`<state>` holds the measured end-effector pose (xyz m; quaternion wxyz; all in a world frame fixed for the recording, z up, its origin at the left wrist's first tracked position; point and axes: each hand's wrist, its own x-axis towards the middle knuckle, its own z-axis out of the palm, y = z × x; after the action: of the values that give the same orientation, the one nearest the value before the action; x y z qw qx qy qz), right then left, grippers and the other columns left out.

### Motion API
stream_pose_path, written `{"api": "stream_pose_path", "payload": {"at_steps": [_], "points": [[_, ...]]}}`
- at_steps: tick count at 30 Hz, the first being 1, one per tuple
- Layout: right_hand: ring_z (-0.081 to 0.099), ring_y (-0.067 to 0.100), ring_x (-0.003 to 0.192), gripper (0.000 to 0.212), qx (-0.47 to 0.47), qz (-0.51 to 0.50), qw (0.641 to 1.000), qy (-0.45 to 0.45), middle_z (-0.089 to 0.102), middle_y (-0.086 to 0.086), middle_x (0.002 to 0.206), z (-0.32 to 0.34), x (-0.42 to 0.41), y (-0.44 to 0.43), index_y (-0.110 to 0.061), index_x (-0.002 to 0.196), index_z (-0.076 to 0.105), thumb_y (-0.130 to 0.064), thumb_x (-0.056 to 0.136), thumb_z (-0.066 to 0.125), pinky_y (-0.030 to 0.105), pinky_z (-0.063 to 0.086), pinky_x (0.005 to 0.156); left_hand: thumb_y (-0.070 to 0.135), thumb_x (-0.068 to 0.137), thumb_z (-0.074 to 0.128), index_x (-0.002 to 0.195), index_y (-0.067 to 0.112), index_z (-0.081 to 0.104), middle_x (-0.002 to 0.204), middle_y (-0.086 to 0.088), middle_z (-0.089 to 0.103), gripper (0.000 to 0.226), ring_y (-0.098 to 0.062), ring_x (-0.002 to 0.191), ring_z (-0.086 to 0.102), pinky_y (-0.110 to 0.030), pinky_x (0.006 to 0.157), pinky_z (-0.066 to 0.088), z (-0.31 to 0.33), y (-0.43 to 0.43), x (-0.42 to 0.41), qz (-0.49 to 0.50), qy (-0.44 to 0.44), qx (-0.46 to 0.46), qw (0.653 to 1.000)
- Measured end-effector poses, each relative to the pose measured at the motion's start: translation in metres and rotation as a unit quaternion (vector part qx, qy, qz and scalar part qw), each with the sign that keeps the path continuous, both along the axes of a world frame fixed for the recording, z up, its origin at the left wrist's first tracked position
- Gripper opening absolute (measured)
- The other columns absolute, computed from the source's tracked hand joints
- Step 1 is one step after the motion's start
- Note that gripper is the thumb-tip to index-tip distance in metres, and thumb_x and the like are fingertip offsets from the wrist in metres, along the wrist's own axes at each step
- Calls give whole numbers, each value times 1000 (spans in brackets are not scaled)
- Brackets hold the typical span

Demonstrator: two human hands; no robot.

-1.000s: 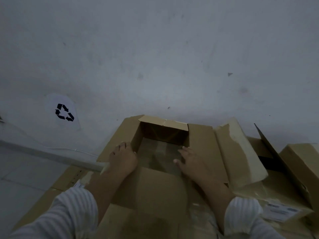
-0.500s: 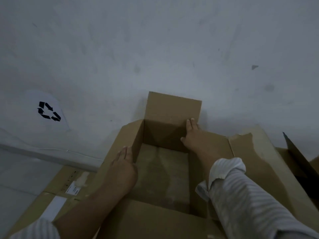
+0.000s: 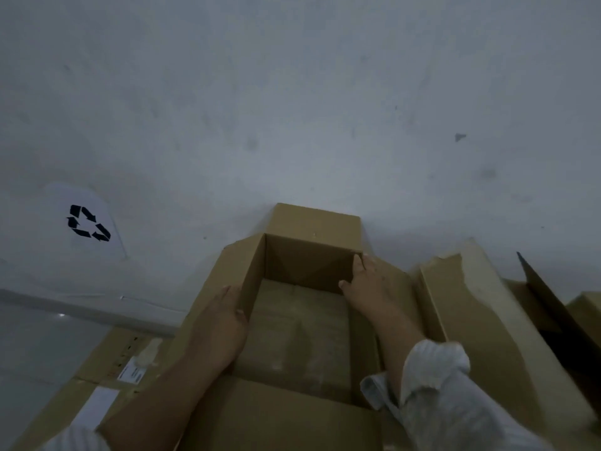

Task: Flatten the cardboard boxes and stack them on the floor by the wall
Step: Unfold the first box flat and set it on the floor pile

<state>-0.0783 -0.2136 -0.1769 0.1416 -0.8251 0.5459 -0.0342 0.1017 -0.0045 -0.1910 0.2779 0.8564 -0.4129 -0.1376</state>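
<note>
An open brown cardboard box [image 3: 309,265] stands in front of me against the white wall, its far flap upright and its side flaps spread outward. My left hand [image 3: 224,323] grips the top edge of the box's left wall, thumb inside. Resting flat on the right wall's edge near the far corner is my right hand [image 3: 370,284], fingers pointing at the wall. The taped bottom of the box shows between my hands.
A flattened box with white labels [image 3: 107,382] lies on the floor at the left. Torn cardboard [image 3: 481,307] and more open boxes [image 3: 553,314] crowd the right side. A paper with a recycling symbol [image 3: 87,222] hangs on the wall.
The far flap has been lifted upright. My right hand went from inside the box to the far right corner, then slid back a little. My left hand now grips the left wall.
</note>
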Motion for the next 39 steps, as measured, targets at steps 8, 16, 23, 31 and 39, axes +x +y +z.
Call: {"api": "stream_pose_path", "payload": {"at_steps": [8, 16, 23, 31, 39], "points": [[21, 35, 141, 76, 139, -187, 961, -145, 16, 11, 157, -24, -103, 100, -19, 149, 21, -67, 89, 23, 50, 22, 112, 48, 82, 62, 142, 16, 35, 147, -12, 39, 73, -33, 129, 41, -49, 106, 36, -6, 59, 6, 78, 69, 56, 993], [43, 31, 121, 59, 67, -144, 982, -101, 40, 14, 141, 33, -131, 120, -6, 138, 36, -42, 93, 46, 37, 40, 95, 38, 96, 46, 134, 1, 49, 138, -23, 46, 53, -33, 119, 49, -37, 84, 40, 17, 102, -15, 234, 440, -97, 862], [61, 27, 86, 20, 269, -193, 844, -421, 64, 10, 97, 91, -142, 139, -12, 108, 58, -24, 94, 52, 43, 55, 78, 62, 82, 54, 121, 11, 59, 122, -21, 63, 64, -38, 112, 59, -51, 95, 46, 37, 114, -35, 81, 765, -231, 596], [61, 28, 97, 34, 324, -95, 839, -426, 66, 6, 110, 94, -148, 196, -28, 123, 58, -41, 93, 50, 37, 50, 70, 71, 68, 59, 136, 27, 42, 138, -16, 45, 83, -53, 121, 41, -84, 81, 32, 65, 76, -91, 71, 774, -264, 571], [64, 26, 100, 25, 330, 20, 872, -360, 71, 6, 107, 91, -121, 246, -30, 104, 70, -39, 91, 51, 33, 45, 80, 66, 65, 62, 107, 13, 63, 113, -13, 63, 67, -41, 106, 54, -75, 99, 25, 86, 22, -132, 26, 637, -62, 768]]}}
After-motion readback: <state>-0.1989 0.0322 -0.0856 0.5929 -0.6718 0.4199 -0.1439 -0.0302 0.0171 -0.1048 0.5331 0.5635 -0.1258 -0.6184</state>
